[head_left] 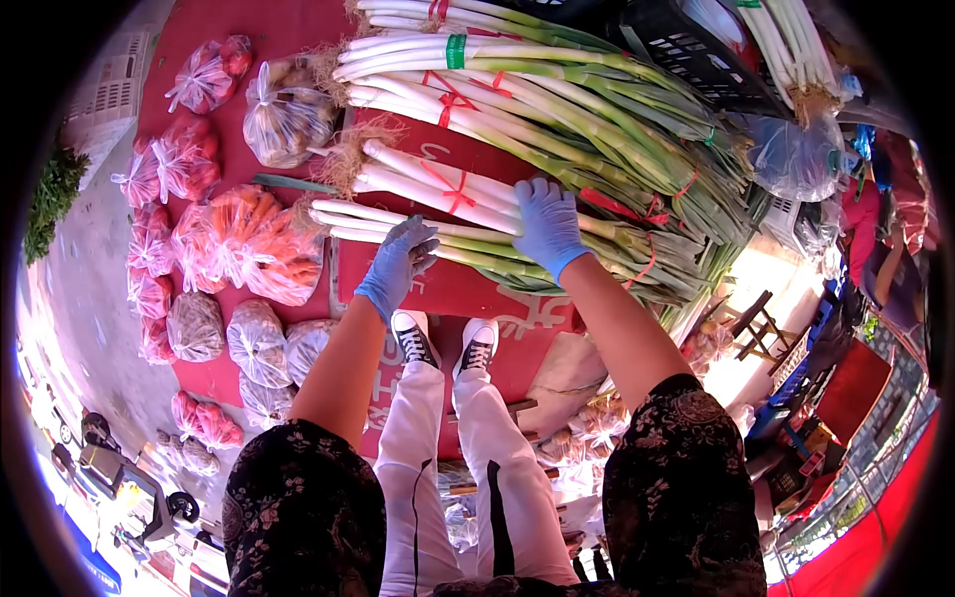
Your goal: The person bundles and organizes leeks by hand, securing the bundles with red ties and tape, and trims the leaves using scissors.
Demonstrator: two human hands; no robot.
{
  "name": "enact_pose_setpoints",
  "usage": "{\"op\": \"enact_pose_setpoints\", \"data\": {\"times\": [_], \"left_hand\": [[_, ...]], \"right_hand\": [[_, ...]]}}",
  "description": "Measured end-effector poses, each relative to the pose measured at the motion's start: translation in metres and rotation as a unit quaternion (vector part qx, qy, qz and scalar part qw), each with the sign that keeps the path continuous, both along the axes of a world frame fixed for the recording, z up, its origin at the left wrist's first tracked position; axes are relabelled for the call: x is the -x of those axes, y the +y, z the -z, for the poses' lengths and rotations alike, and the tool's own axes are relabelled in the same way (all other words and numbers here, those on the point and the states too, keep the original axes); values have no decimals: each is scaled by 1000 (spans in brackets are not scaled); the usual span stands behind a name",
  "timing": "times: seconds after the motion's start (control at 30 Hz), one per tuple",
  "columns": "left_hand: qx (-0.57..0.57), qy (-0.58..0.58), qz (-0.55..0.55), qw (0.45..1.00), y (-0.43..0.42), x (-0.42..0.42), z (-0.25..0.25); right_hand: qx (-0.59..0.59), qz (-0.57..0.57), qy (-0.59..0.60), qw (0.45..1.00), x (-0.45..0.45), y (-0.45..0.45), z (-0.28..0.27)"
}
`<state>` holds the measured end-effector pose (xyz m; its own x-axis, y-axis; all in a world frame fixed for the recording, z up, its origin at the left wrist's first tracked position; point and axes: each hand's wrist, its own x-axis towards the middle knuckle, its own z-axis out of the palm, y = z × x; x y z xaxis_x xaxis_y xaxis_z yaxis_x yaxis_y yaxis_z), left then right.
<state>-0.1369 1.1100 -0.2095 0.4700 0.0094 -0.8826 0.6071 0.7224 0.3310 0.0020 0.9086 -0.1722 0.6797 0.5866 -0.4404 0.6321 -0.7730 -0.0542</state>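
Observation:
Long green onions with white stems lie in bundles across the red-covered table. My left hand (401, 264), in a blue glove, has its curled fingers on the white stalks of the nearest green onions (363, 224). My right hand (550, 227), also gloved, is closed over the stalks farther along, where white turns to green. Just beyond is a thicker bundle of green onions (438, 184) tied with red tape, its roots pointing left. More bundles (517, 99) lie behind it, one with a green band. The undersides of both hands are hidden.
Bagged carrots (261, 239), bags of red produce (189, 154) and a bag of brownish produce (288, 114) sit on the red cloth (477, 149) to the left. A black crate (696, 50) stands at the back right. A wooden stool (761, 323) is on the right.

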Motion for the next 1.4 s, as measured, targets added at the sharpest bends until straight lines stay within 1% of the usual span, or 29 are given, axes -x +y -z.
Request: {"op": "enact_pose_setpoints", "data": {"times": [0.03, 0.07, 0.17, 0.23, 0.27, 0.3, 0.37, 0.43, 0.5, 0.57, 0.6, 0.7, 0.77, 0.8, 0.9, 0.93, 1.0, 1.03, 1.07, 1.1, 1.13, 1.17, 1.23, 1.27, 1.37, 1.4], "left_hand": [[-13, -14, -17, 1000, 4, -2, 2], [-3, -25, -14, 1000, 9, 2, 14], [-5, -24, -61, 998, 17, 5, 35], [-3, -20, -51, 999, 20, 5, 27], [-3, -16, -47, 999, 23, 6, 21], [25, -26, -34, 999, 27, 8, 18], [59, -39, -3, 997, 31, 14, 25], [71, -57, -10, 996, 32, 9, 18], [104, -96, -38, 989, 30, 1, 7], [149, -152, -90, 973, 30, -8, -6], [153, -159, -85, 972, 31, -14, -13], [146, -154, -94, 973, 30, -25, -35], [135, -129, -88, 978, 32, -26, -34], [131, -114, -98, 980, 33, -27, -36], [155, -4, -108, 982, 35, -16, -19], [134, 34, -111, 984, 30, -6, -17], [17, -32, -152, 988, 23, 23, 5], [-38, -63, -171, 983, 22, 26, 7], [-34, -68, -232, 970, 24, 31, 9], [-31, -72, -295, 952, 32, 26, 0], [-49, -82, -311, 946, 39, 21, -4], [-60, -79, -328, 940, 44, 14, -9], [-39, -113, -276, 954, 54, 1, -3], [-69, -92, -257, 960, 50, -9, 5], [-75, -45, -109, 990, 30, -44, 5], [-72, -30, -74, 994, 21, -49, 10]], "right_hand": [[-6, -25, 9, 1000, 8, 18, 1], [-9, -42, 18, 999, 14, 37, 11], [0, -72, 78, 994, 14, 85, 41], [-27, -110, 112, 987, -21, 109, 30], [-74, -111, 30, 991, -42, 118, 23], [-119, -112, -57, 985, -69, 121, 18], [-169, -86, -228, 955, -124, 116, 21], [-122, -11, -239, 963, -167, 92, 36], [-59, 37, -238, 969, -184, 64, 45], [25, 7, -215, 976, -179, 66, 37], [64, -8, -205, 977, -175, 70, 29], [86, -60, -205, 973, -142, 72, -1], [92, -94, -201, 971, -114, 68, -15], [114, -101, -179, 972, -95, 68, -21], [174, -124, -111, 971, -38, 72, -30], [177, -112, -92, 974, -27, 76, -29], [160, -103, -63, 980, -12, 87, -29], [145, -108, -50, 982, -7, 92, -34], [123, -119, -50, 984, 2, 95, -38], [99, -131, -50, 985, 9, 99, -45], [90, -142, -48, 985, 14, 102, -54], [71, -135, -49, 987, 15, 101, -51], [37, -118, -53, 991, 17, 93, -48], [34, -90, -33, 995, 15, 86, -39], [81, -55, -27, 995, 3, 59, 11], [87, -57, -1, 995, -7, 52, 18]]}}
